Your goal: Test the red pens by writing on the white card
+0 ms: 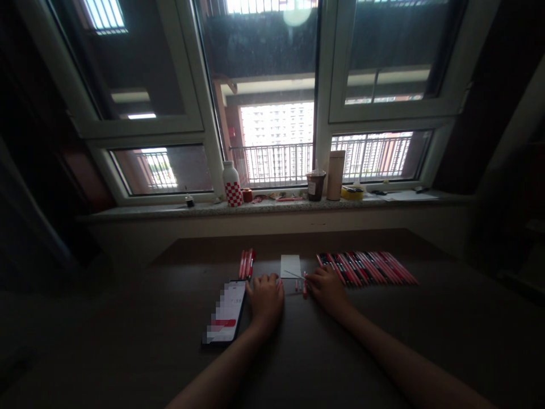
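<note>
My left hand (266, 301) rests palm down on the table, fingers spread and slightly bent, between a phone (227, 312) and a small white sheet (290, 266). A small pink spot shows by its thumb; I cannot make out whether it is a pen part. The fingers of my right hand (330, 288) pinch one end of a thin pen refill (293, 274), which points left across the sheet's lower edge. Small pink pen parts (305, 287) lie between my hands, close to the right fingertips.
Right of my right hand lies a long row of pink, red and black pens (368, 268). Several more pens (247, 264) lie beyond the phone on the dark table (298, 352). A checkered bottle (232, 184), drink cup (315, 186) and tall tumbler (336, 175) stand on the windowsill.
</note>
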`<state>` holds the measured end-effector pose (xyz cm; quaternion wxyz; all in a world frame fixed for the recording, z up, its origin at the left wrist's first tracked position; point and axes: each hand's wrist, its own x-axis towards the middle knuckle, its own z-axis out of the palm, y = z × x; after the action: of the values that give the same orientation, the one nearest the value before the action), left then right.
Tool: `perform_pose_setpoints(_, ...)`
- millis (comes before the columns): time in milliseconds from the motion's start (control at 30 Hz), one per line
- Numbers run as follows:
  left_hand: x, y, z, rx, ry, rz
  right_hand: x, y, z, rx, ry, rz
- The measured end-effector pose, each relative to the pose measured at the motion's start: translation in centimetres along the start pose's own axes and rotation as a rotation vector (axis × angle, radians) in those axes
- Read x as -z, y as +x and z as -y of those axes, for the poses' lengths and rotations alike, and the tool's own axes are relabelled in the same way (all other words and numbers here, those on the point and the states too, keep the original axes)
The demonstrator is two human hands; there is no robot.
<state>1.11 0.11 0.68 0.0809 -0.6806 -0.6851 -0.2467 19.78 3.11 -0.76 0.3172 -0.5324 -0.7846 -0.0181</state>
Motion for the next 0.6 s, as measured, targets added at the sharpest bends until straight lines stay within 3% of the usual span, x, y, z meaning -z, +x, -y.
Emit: perform_pose_setpoints(600,-0.24,0.08,0.24,-0.015,0.012,-0.01,0.01,-0.08,-0.02,-0.004,0.008,-0.01)
